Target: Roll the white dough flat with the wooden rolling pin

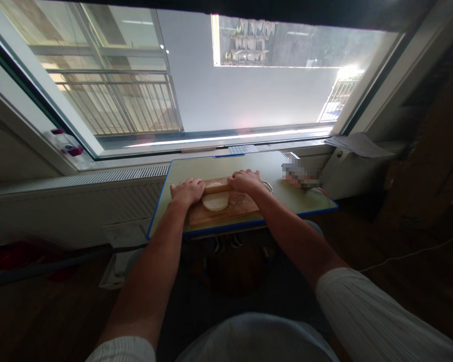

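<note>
A wooden rolling pin [216,188] lies crosswise over a flat, pale piece of dough [216,202]. The dough rests on a wooden cutting board [245,203], which has a metal ring handle [267,186] at its right end. My left hand [189,191] is closed over the pin's left end, and my right hand [245,180] is closed over its right end. The dough's near edge shows below the pin; its far part is mostly hidden by the pin and hands.
The board sits on a small yellowish table [287,201] with a blue rim. A pixelated item [301,174] is at its right. Behind stand a radiator [124,196] and a large window. A plastic bottle [70,147] is on the left sill, papers [358,146] at right.
</note>
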### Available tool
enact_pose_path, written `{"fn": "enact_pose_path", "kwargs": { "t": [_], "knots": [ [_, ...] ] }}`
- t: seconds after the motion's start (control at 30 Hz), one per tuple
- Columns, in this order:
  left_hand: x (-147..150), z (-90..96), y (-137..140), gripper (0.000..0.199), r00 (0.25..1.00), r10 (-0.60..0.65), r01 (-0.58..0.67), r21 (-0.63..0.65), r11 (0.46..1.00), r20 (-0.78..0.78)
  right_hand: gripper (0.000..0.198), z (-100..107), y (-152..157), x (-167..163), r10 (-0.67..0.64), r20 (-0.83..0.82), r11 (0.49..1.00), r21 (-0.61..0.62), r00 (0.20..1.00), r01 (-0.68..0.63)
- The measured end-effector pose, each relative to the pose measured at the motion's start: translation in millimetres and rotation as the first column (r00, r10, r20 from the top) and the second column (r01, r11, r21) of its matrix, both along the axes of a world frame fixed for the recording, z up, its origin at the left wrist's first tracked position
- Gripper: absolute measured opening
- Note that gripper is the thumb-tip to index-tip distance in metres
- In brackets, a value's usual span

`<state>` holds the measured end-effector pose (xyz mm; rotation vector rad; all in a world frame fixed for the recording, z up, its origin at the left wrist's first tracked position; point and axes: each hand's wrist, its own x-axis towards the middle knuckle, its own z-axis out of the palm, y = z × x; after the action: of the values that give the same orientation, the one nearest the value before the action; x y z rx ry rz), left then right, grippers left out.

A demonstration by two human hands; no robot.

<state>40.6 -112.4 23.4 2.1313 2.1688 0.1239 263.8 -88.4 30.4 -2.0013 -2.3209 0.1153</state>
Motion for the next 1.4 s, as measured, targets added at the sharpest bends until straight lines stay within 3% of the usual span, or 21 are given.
{"fn": "enact_pose_path", "kwargs": {
  "t": [0.27,0.37,0.53,0.77,1.03,1.2,1.3,1.4],
  "knots": [
    [7.9,-0.8,-28.6,0.059,1.000,-0.021,0.020,0.054,0.998,0.015,0.044,-9.6,-35.9,12.4,0.099,0.104,0.991,0.080,0.990,-0.107],
    [9.1,0.2,-37.0,0.058,1.000,-0.015,0.013,0.091,0.996,0.025,0.047,-10.4,-47.5,11.8,0.076,0.105,0.987,0.136,0.992,-0.090],
    [10.1,-5.4,-61.2,0.057,0.999,-0.029,0.019,0.196,0.980,0.046,0.052,-17.5,-70.3,8.7,0.005,-0.039,0.970,0.242,0.999,0.005],
    [10.0,-20.3,-90.1,0.060,0.993,-0.026,-0.006,0.267,0.964,0.115,0.058,-35.2,-97.9,1.3,-0.070,-0.198,0.948,0.291,0.978,0.127],
    [10.3,-13.8,-69.4,0.058,0.993,-0.012,-0.014,0.226,0.974,0.116,0.054,-31.3,-90.8,1.2,-0.021,-0.169,0.962,0.263,0.985,0.066],
    [9.5,-8.7,-43.5,0.059,0.995,0.038,-0.053,0.163,0.985,0.095,0.052,-9.0,-80.2,-1.5,0.023,-0.049,0.965,0.261,0.999,-0.009],
    [8.0,-8.8,-26.3,0.058,0.997,0.039,-0.049,0.143,0.989,0.069,0.051,7.6,-77.7,-4.2,0.095,0.067,0.973,0.206,0.993,-0.107],
    [5.4,-9.1,-9.8,0.056,0.998,0.026,-0.033,0.125,0.992,0.053,0.050,18.2,-72.9,-6.2,0.094,0.111,0.985,0.135,0.989,-0.108]
  ]
}}
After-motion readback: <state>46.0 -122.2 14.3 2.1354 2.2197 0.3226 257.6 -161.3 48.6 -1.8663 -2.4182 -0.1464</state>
